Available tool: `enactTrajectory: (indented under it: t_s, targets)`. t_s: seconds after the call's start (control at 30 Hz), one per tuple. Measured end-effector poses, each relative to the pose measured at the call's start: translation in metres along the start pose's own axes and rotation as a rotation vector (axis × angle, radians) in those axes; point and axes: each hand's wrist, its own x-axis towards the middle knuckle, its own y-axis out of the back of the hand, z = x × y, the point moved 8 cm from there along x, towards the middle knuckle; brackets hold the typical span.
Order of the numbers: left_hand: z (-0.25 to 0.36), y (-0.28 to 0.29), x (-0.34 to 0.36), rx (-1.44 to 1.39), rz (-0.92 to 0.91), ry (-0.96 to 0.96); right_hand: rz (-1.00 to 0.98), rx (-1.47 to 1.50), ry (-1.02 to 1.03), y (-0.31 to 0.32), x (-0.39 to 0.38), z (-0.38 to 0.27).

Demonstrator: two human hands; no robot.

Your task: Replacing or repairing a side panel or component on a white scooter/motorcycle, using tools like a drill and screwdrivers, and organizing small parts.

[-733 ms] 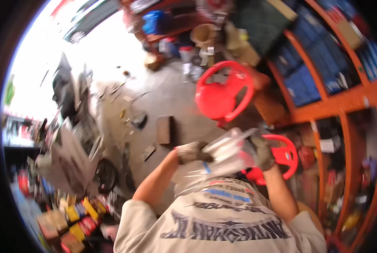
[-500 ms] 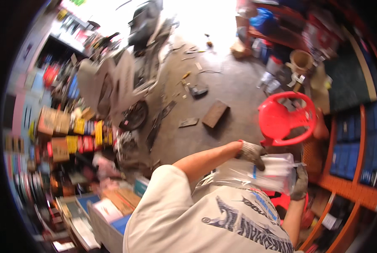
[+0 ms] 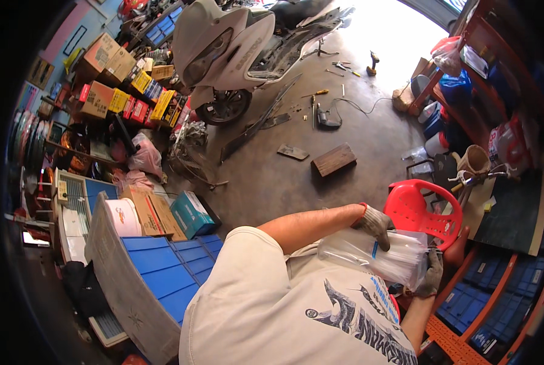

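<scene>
A clear plastic bag holds a bundle of long, thin white strips and has a small blue patch on it. It lies slanted close in front of my shirt. My left hand, in a grey knit glove with a red cuff, is closed over the bag's upper side. At the right end, my gloved right hand grips the bag's edge, its fingers partly hidden by the plastic. Just beyond the bag stands a red plastic chair.
A scooter with light bodywork stands ahead left. A wooden block, a power drill and hand tools lie on the floor. Blue drawers sit at left; an orange rack stands at right.
My view has swung, and the scooter and chair appear farther right. Blue drawers at lower left now show more fully. Both hands keep hold of the bag.
</scene>
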Motion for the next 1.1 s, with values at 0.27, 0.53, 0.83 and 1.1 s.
enactTrajectory:
  t_s: [0.27,0.53,0.83,1.1]
  targets:
    - [0.003,-0.003,0.004,0.034,-0.032,0.0,0.099,-0.067,0.065,0.014,0.002,-0.009]
    - [0.025,0.009,-0.006,0.389,0.087,0.037,0.151,-0.328,0.283,-0.004,-0.012,-0.05]
    - [0.04,-0.008,0.004,0.278,-0.009,0.077,0.259,0.118,0.125,0.017,-0.037,-0.038]
    - [0.035,-0.008,0.012,0.324,-0.036,0.119,0.316,0.09,0.181,0.027,-0.032,-0.019]
